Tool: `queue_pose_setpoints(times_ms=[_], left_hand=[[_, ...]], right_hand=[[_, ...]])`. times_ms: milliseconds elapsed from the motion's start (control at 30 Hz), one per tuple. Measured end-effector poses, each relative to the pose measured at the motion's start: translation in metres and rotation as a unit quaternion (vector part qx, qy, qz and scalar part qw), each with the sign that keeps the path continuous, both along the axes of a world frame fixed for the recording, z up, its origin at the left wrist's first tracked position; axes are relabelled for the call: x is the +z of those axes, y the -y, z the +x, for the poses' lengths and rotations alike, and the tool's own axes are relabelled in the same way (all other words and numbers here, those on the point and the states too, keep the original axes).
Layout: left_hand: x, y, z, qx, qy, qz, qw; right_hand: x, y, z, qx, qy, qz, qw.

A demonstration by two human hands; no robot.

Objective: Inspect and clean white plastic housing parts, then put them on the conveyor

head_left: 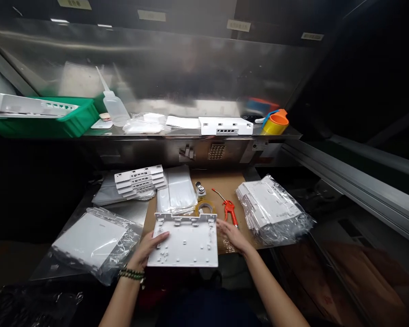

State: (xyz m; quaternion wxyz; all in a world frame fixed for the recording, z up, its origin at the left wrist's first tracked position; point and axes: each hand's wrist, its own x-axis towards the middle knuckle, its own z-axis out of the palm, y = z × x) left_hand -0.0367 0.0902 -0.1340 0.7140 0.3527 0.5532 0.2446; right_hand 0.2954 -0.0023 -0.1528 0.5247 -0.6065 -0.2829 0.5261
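1. The brown work surface carries a stack of white panels in clear bags on its right part.
2. Near its middle lie a red-handled air blow gun, a roll of tape and a small metal object, too small to identify.
3. A pile of clear plastic bags lies left of these, with a stack of slotted white strips further left.
4. A bagged white plate lies at the near left.
5. The metal shelf above holds a green tray, a squeeze bottle, a white housing and what may be orange cups.
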Motion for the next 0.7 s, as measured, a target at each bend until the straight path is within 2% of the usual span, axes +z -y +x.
queue_pose_setpoints(times_ms=[67,133,267,367,500,600,700], left_hand=[[-0.010,-0.017,0.019,-0.049,-0.013,0.029,0.998],[-0.021,-0.038,0.036,-0.082,-0.040,0.077,0.993],[-0.047,-0.083,0.061,-0.111,-0.121,0.222,0.961],[-0.068,-0.108,0.065,-0.147,-0.181,0.327,0.916],[-0.089,-0.125,0.059,-0.200,-0.235,0.403,0.862],[-0.097,-0.134,0.057,-0.218,-0.267,0.431,0.834],[-0.097,-0.145,0.059,-0.228,-0.293,0.444,0.815]], right_hand=[[0.004,0.015,-0.019,0.010,-0.070,-0.009,0.997],[0.009,0.023,-0.027,-0.018,-0.118,-0.012,0.993],[0.025,0.033,-0.013,-0.129,-0.175,0.024,0.976],[0.041,0.045,0.002,-0.212,-0.192,0.052,0.957],[0.061,0.062,0.007,-0.311,-0.223,0.084,0.920],[0.070,0.070,0.003,-0.345,-0.224,0.094,0.907],[0.071,0.073,-0.001,-0.356,-0.220,0.091,0.904]])
